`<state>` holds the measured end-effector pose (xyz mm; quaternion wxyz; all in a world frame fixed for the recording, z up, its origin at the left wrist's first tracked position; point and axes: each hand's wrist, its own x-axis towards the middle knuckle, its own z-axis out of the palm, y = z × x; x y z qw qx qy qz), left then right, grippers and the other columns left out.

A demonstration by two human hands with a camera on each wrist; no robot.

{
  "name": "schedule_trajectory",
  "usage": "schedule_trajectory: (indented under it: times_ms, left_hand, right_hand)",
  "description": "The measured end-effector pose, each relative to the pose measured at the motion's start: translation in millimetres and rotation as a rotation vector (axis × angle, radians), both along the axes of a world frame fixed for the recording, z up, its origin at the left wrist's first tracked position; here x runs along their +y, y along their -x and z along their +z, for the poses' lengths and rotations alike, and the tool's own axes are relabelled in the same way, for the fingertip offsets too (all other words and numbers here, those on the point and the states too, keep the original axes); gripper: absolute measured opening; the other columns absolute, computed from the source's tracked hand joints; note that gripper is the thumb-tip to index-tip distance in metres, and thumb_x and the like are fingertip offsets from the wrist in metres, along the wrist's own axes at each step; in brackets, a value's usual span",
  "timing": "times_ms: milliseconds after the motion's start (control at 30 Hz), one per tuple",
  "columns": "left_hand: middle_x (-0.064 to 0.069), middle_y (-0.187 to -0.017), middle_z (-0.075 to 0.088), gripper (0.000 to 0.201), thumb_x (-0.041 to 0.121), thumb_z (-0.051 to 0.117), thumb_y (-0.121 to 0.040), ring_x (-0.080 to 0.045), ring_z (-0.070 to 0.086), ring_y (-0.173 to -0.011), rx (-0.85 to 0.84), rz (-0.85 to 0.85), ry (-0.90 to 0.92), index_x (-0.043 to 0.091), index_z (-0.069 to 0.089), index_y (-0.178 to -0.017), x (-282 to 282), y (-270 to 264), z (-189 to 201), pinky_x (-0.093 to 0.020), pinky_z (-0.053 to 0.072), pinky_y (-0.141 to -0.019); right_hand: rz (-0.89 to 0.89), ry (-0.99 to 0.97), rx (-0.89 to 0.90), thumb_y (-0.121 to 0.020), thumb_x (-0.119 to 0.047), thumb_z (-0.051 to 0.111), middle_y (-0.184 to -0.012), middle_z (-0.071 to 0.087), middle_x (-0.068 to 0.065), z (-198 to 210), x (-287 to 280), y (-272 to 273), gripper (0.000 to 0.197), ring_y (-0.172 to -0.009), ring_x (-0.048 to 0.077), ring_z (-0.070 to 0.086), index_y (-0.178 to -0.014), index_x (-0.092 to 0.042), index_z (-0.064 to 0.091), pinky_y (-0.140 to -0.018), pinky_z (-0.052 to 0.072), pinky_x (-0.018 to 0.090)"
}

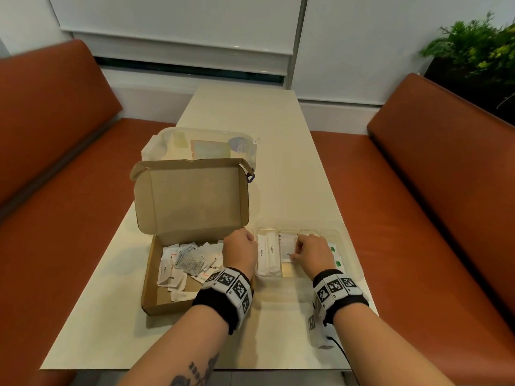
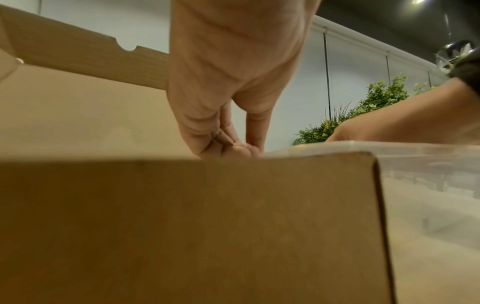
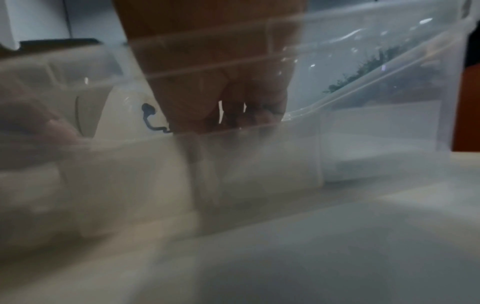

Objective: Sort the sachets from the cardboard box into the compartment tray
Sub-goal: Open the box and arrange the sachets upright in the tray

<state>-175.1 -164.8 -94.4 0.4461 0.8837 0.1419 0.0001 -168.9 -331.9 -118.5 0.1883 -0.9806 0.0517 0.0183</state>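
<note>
The open cardboard box point(image 1: 147, 277) sits at the left with several white sachets point(image 1: 186, 263) loose inside. My left hand point(image 1: 239, 250) hovers over its right far corner with fingers curled; in the left wrist view the fingertips point(image 2: 241, 150) press together with nothing seen between them, behind the box wall point(image 2: 182, 226). The clear compartment tray point(image 1: 348, 246) stands to the right, holding sugar sticks point(image 1: 267, 254), a pepper sachet point(image 1: 287, 243) and green-marked sachets point(image 1: 334, 250). My right hand point(image 1: 312, 253) is inside the tray and pinches the pepper sachet's right edge.
The box lid point(image 1: 192, 196) stands upright behind the sachets. A clear lidded container point(image 1: 200, 146) lies farther back on the cream table point(image 1: 250, 115). Orange benches point(image 1: 55, 190) flank both sides, and a plant point(image 1: 479, 45) stands at the far right.
</note>
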Motion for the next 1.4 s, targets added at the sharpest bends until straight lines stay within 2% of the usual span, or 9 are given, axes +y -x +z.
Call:
schedule_trajectory:
  times_ms: [200, 300, 400, 500, 700, 933, 1067, 1233, 1400]
  left_hand:
    - [-0.004, -0.088, 0.066, 0.016, 0.022, 0.063, -0.089, -0.019, 0.061, -0.082, -0.039, -0.003, 0.096, 0.008, 0.068, -0.093, 14, 2, 3, -0.028, 0.051, -0.073]
    - [0.002, -0.082, 0.063, 0.016, 0.027, 0.062, -0.090, -0.008, 0.056, -0.069, -0.038, 0.062, 0.189, 0.012, 0.068, -0.093, 37, 4, 7, -0.018, 0.041, -0.053]
    - [0.001, -0.087, 0.065, 0.009, 0.021, 0.062, -0.090, -0.012, 0.058, -0.079, -0.078, 0.083, 0.215, 0.014, 0.067, -0.090, 71, 3, 11, -0.020, 0.041, -0.065]
    - [0.001, -0.085, 0.065, 0.005, 0.018, 0.062, -0.089, -0.015, 0.059, -0.083, -0.102, 0.101, 0.244, 0.016, 0.065, -0.085, 104, 5, 13, -0.024, 0.042, -0.075]
    - [0.000, -0.084, 0.064, 0.006, 0.012, 0.062, -0.088, -0.015, 0.058, -0.082, -0.122, 0.123, 0.217, 0.014, 0.068, -0.087, 140, 21, -2, -0.021, 0.041, -0.075]
    - [0.006, -0.078, 0.059, 0.009, 0.012, 0.060, -0.089, -0.010, 0.054, -0.076, -0.135, 0.066, 0.180, 0.013, 0.068, -0.090, 155, 33, -13, -0.024, 0.045, -0.072]
    - [0.001, -0.079, 0.062, 0.009, 0.011, 0.060, -0.089, -0.013, 0.056, -0.076, -0.129, 0.025, 0.172, 0.012, 0.069, -0.090, 158, 34, -17, -0.021, 0.042, -0.072]
    - [-0.001, -0.082, 0.065, 0.010, 0.011, 0.058, -0.090, -0.015, 0.057, -0.075, -0.131, 0.043, 0.256, 0.014, 0.068, -0.088, 161, 36, -20, -0.025, 0.047, -0.074]
    - [-0.001, -0.081, 0.064, 0.011, 0.010, 0.058, -0.090, -0.014, 0.056, -0.074, -0.129, 0.043, 0.300, 0.014, 0.067, -0.088, 161, 37, -18, -0.023, 0.045, -0.071]
  right_hand:
    - [-0.049, -0.190, -0.125, -0.083, -0.028, 0.068, -0.074, 0.053, -0.003, 26, 15, 3, 0.021, -0.076, 0.016, 0.050, -0.071, -0.019, 0.053, -0.063, 0.034, 0.025]
    - [-0.004, -0.285, -0.181, -0.085, -0.024, 0.065, -0.074, 0.054, -0.002, 50, 43, 5, 0.015, -0.070, 0.014, 0.050, -0.075, -0.016, 0.056, -0.064, 0.038, 0.025]
    - [0.101, -0.379, -0.154, -0.083, -0.016, 0.066, -0.077, 0.062, 0.005, 65, 79, 13, 0.010, -0.071, 0.015, 0.053, -0.077, -0.009, 0.062, -0.066, 0.041, 0.025]
    - [0.239, -0.363, 0.016, -0.082, -0.015, 0.068, -0.089, 0.066, 0.009, 63, 116, 22, 0.012, -0.080, 0.019, 0.058, -0.088, -0.005, 0.064, -0.072, 0.045, 0.027]
    - [0.352, -0.011, 0.175, -0.086, -0.017, 0.065, -0.124, 0.056, 0.012, 34, 161, 20, 0.038, -0.114, 0.024, 0.053, -0.122, -0.009, 0.056, -0.089, 0.042, 0.027]
    - [0.253, 0.052, 0.273, -0.081, -0.030, 0.072, -0.136, 0.044, 0.016, 14, 187, 6, 0.070, -0.125, 0.031, 0.045, -0.138, -0.008, 0.038, -0.104, 0.040, 0.038]
    - [0.136, 0.083, 0.274, -0.085, -0.041, 0.065, -0.137, 0.045, 0.014, 10, 195, 1, 0.066, -0.126, 0.031, 0.043, -0.136, -0.007, 0.040, -0.104, 0.040, 0.041]
    - [-0.023, -0.039, 0.322, -0.076, -0.026, 0.077, -0.136, 0.044, 0.014, 14, 199, -7, 0.069, -0.121, 0.026, 0.049, -0.133, -0.005, 0.042, -0.099, 0.045, 0.033]
    - [-0.020, -0.117, 0.362, -0.077, -0.023, 0.078, -0.116, 0.063, 0.009, 17, 199, -9, 0.052, -0.107, 0.022, 0.059, -0.121, -0.003, 0.058, -0.087, 0.049, 0.028]
